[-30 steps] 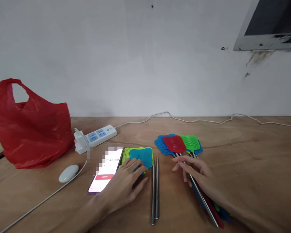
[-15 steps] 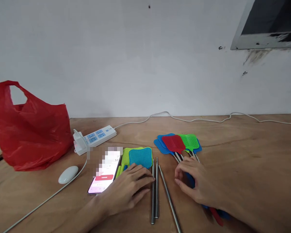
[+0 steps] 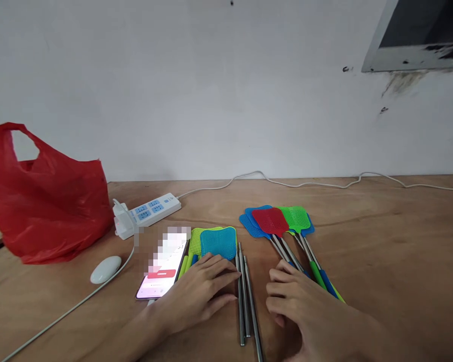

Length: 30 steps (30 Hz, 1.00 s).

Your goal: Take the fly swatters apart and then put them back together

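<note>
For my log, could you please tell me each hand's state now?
Left hand: open, holding nothing visible.
Right hand: curled; whether it holds anything cannot be told.

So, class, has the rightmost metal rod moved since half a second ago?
Yes: judged against the white power strip, the rightmost metal rod has shifted left, its lower part swinging in towards the other two rods.

The swatter heads show fine mesh in red, blue and green; the rods are silver, the bag red, the desk brown.
</note>
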Each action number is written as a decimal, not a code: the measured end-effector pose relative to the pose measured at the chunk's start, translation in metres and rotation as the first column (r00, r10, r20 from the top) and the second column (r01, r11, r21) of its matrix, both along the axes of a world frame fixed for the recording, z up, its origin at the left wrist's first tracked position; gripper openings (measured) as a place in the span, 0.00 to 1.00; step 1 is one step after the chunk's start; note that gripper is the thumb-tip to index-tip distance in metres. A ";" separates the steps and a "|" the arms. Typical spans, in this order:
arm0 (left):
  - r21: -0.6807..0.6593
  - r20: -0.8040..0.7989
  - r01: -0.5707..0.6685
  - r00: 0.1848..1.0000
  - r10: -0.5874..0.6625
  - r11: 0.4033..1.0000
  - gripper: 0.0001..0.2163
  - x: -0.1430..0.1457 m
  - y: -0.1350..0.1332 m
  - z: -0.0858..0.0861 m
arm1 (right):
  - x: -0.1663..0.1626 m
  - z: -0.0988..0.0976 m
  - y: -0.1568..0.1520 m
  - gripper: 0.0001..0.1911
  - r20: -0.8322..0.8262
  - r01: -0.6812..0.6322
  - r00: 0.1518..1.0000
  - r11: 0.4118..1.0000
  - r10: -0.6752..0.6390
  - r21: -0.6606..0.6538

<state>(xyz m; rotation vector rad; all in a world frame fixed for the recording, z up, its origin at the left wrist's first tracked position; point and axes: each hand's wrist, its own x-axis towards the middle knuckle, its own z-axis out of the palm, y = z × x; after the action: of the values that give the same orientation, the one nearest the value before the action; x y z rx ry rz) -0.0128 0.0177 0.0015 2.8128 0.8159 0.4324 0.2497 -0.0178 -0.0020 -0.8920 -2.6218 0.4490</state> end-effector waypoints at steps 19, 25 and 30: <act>-0.045 -0.043 -0.033 0.999 0.031 0.998 0.16 0.001 0.000 -0.002 | -0.002 0.001 -0.003 0.11 -0.002 0.083 0.997 0.997 -0.083 0.008; -0.060 -0.029 -0.039 0.999 0.037 0.997 0.17 0.002 0.000 -0.004 | -0.001 0.003 -0.001 0.11 0.022 0.146 0.989 0.989 -0.146 0.004; -0.062 -0.054 -0.052 0.997 0.049 0.997 0.22 0.003 -0.001 -0.002 | -0.002 0.007 -0.001 0.18 0.023 0.149 0.989 0.989 -0.149 0.014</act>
<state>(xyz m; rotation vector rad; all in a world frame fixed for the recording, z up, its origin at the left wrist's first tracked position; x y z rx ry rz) -0.0102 0.0165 -0.0008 2.7611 0.8973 0.3347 0.2477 -0.0191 0.0049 -1.0870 -2.5532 0.3852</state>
